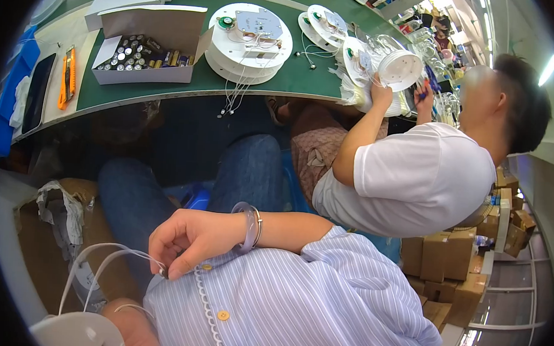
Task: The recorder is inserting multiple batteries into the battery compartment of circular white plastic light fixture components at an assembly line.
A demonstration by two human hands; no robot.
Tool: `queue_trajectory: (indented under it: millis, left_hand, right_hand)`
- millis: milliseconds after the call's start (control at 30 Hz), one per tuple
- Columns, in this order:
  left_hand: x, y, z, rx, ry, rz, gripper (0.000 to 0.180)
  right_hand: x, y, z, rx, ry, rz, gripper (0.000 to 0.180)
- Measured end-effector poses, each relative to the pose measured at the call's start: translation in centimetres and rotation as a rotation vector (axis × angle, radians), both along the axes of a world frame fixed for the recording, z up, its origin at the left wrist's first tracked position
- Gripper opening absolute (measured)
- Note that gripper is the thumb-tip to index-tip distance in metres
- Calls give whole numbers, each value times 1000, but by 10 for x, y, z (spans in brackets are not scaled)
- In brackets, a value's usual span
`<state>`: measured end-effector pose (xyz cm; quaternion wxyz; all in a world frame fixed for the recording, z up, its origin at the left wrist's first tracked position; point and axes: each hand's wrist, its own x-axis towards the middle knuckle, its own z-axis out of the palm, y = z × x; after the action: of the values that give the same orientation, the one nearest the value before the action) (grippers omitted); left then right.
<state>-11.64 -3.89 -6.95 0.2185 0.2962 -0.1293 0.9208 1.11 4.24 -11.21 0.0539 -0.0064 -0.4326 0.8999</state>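
Observation:
My right hand (187,238), with a pale bangle and a thin metal bracelet at its wrist, is in front of my striped shirt. Its thumb and fingers pinch the small dark metal end (164,273) of thin white wires (98,251). These wires loop down to a white round part (77,333) at the lower left, which the picture's edge cuts off. Right beside that part is my left hand (131,328), a thin white wire lying across it. The left fingers are hidden, so whether they grip the round part does not show.
On the green bench (186,98) are a box of batteries (145,60), an orange utility knife (68,79), a phone (39,90) and round white wired units (250,43). To the right, a co-worker (416,175) handles a white round housing (400,69). Cardboard boxes (446,253) stand behind.

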Motion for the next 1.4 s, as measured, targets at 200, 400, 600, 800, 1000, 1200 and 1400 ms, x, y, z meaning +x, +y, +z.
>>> queue_trajectory:
  millis: [200, 400, 600, 800, 1000, 1200, 1400]
  left_hand:
    - [8, 3, 6, 60, -14, 36, 38]
    - [13, 5, 11, 123, -18, 87, 38]
    - [13, 10, 12, 182, -18, 131, 37]
    - [-10, -6, 13, -95, 6, -75, 38]
    - [-32, 12, -11, -1094, -259, -694, 41]
    - [-3, 40, -23, -1216, -377, -1513, 40]
    - [-3, 42, -33, -943, -407, -1742, 44]
  right_hand:
    - [-3, 0, -6, 32, 27, -8, 18]
    - [-1, 3, -5, 98, 17, -6, 15]
    - [4, 12, -11, 136, -20, -21, 13]
    - [17, 34, -5, 521, -155, -165, 58]
    - [21, 60, 11, 509, -61, -562, 51]
    - [18, 72, 16, 691, 31, -488, 43]
    - [38, 80, 35, 972, 147, -721, 28]
